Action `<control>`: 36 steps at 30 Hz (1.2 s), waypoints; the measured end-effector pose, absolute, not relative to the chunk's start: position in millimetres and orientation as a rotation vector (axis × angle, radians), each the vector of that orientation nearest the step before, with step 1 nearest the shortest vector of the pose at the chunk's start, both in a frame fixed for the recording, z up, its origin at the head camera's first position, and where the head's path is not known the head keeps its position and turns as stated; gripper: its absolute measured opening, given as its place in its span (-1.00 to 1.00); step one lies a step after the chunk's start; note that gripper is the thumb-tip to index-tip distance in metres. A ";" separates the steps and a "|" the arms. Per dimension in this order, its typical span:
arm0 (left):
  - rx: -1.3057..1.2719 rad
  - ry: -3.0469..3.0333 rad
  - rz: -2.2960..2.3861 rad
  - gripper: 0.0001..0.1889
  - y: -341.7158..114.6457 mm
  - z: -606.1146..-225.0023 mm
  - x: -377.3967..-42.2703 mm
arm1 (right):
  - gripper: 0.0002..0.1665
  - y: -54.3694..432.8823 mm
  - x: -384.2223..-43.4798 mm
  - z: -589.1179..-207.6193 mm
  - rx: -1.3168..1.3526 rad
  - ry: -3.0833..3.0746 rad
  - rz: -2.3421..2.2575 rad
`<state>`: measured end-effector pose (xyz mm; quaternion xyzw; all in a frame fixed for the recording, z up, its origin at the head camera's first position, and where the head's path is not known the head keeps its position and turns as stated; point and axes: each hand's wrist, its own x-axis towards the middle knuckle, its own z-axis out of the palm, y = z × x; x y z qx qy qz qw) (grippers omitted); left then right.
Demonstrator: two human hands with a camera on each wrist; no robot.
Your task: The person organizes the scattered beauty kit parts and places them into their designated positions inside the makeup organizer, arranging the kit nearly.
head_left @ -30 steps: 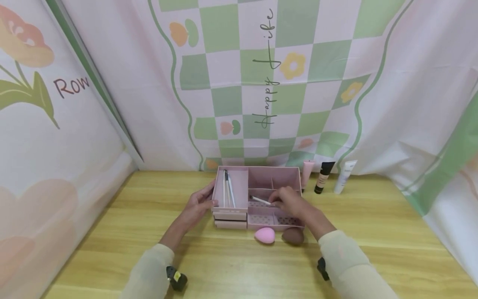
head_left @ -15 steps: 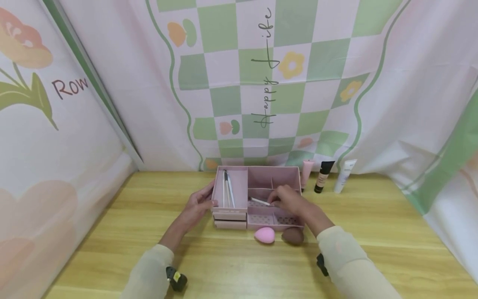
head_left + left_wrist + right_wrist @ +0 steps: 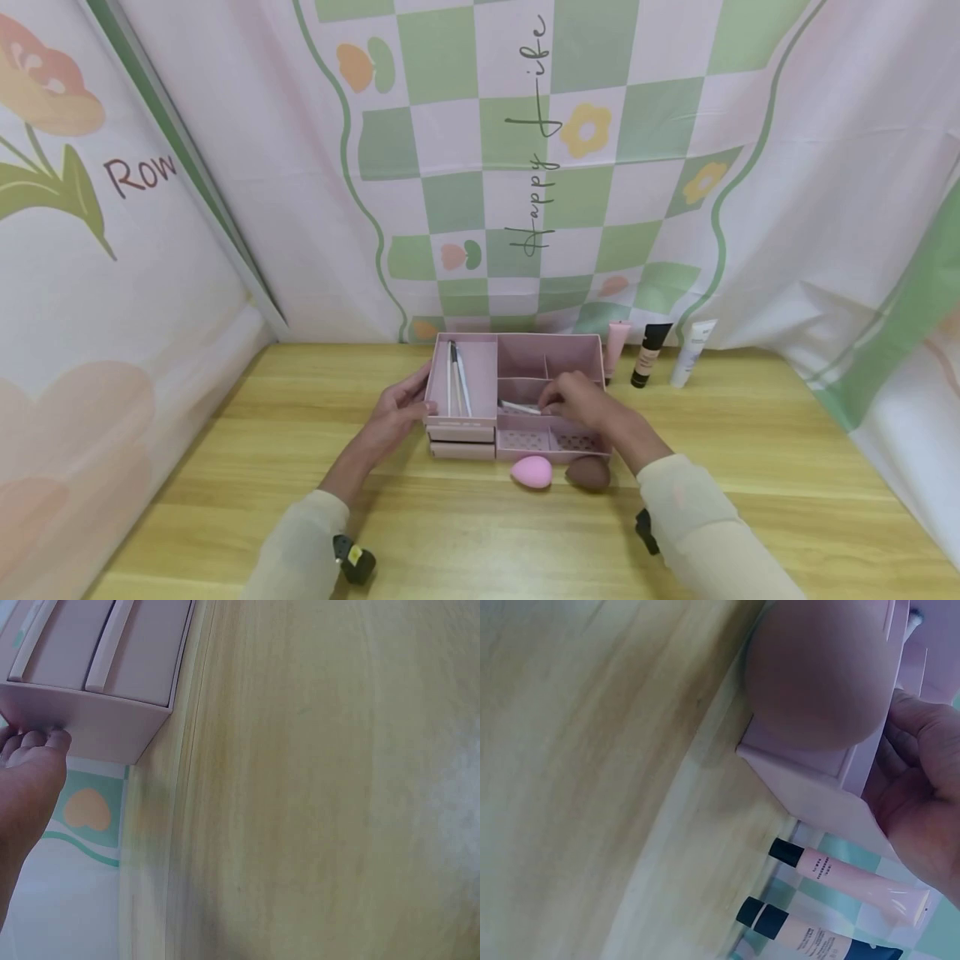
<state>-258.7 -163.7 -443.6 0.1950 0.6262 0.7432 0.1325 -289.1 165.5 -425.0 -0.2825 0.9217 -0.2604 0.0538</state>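
A pink desk organizer [image 3: 513, 336] stands on the table, with an open tray and two drawers on its left and divided compartments on its right. My left hand [image 3: 399, 408] rests against its left side, fingertips touching the wall in the left wrist view. In a middle right compartment, my right hand [image 3: 577, 402] pinches a slim white makeup brush [image 3: 521, 407], which lies nearly level. Its dark tip shows in the right wrist view; my fingers hide the other end. Several thin brushes [image 3: 460, 383] lie in the left tray.
A pink makeup sponge [image 3: 532, 472] and a brown makeup sponge [image 3: 588, 473] sit before the organizer's right front. To its right stand a pink tube [image 3: 618, 343], a black-and-beige tube [image 3: 650, 357] and a white tube [image 3: 693, 355]. A patterned curtain [image 3: 525, 208] hangs behind.
The brush in my right hand has sunk slightly deeper into the compartment, its dark tip now hidden in the head view. My left hand keeps its place on the organizer.
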 end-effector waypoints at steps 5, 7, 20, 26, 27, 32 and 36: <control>0.572 1.817 2.156 -0.19 -163.3 -443.1 -258.7 | -0.87 166.6 -287.3 -424.0 -0.833 2.821 -0.801; 0.574 1.817 2.156 -0.19 -163.1 -443.0 -258.8 | -0.88 166.6 -285.9 -422.9 -0.819 2.829 -0.816; 0.595 1.792 2.179 -0.19 -162.7 -443.6 -259.1 | -0.83 174.9 -274.2 -417.4 -0.829 2.859 -0.939; 0.594 1.795 2.179 -0.19 -162.8 -444.4 -258.9 | -0.81 180.1 -265.7 -414.7 -0.815 2.847 -1.022; 0.597 1.793 2.180 -0.19 -162.9 -444.3 -258.7 | -0.80 181.3 -264.2 -414.6 -0.805 2.840 -1.043; 0.595 1.782 2.185 -0.19 -162.9 -443.0 -257.9 | -0.76 186.5 -256.1 -413.2 -0.740 2.806 -1.131; 0.585 1.789 2.183 -0.19 -163.1 -442.9 -257.5 | -0.76 187.4 -249.8 -410.7 -0.713 2.813 -1.138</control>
